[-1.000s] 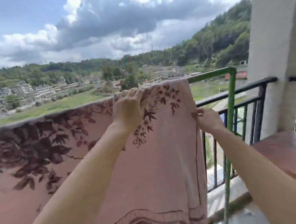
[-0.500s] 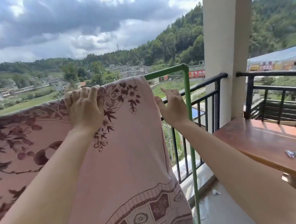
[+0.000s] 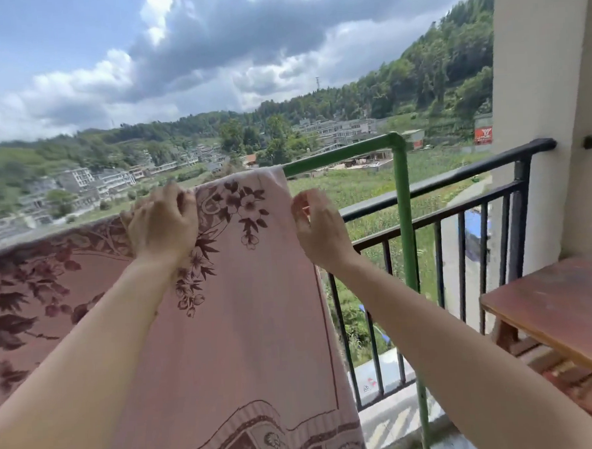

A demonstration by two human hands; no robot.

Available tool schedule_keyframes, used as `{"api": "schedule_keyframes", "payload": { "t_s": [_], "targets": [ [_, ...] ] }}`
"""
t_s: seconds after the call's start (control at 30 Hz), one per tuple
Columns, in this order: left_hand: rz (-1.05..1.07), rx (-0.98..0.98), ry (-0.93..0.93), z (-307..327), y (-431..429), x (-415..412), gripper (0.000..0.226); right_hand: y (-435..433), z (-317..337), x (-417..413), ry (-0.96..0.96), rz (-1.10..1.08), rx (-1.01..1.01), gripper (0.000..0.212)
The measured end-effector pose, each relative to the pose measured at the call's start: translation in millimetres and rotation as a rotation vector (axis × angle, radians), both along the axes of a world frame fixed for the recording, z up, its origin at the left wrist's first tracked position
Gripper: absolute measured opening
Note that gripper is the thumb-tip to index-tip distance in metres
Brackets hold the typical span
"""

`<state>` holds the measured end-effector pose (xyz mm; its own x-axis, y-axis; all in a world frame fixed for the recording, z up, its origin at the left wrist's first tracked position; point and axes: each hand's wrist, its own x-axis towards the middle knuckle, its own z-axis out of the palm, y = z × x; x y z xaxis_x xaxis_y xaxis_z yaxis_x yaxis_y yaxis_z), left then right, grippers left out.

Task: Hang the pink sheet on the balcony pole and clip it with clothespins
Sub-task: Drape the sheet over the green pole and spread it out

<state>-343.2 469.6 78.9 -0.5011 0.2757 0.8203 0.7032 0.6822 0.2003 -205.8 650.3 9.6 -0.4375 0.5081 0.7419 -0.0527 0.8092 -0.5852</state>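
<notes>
The pink sheet (image 3: 244, 313) with dark red flowers hangs draped over the green pole (image 3: 339, 156), covering it from the left edge of view to just short of its right corner. My left hand (image 3: 162, 224) lies on top of the sheet at the pole, fingers curled over the fold. My right hand (image 3: 317, 228) pinches the sheet's right edge a little below the pole. No clothespin shows in either hand.
The green pole bends down into an upright post (image 3: 407, 235) in front of the black balcony railing (image 3: 457, 195). A brown wooden table (image 3: 559, 310) stands at the right beside a white pillar (image 3: 535, 108). Fields and buildings lie far below.
The view swung right and back left. My right hand went from open near the post to pinching the sheet's right edge. My left hand stayed on the sheet at the pole.
</notes>
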Motion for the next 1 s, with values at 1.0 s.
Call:
{"api": "schedule_keyframes", "payload": {
  "t_s": [1.0],
  "targets": [
    [-0.569,-0.133,0.484,112.7,203.7,136.7,0.014,137.6,88.9,123.0,0.402,-0.270,0.565,0.020]
  ]
}}
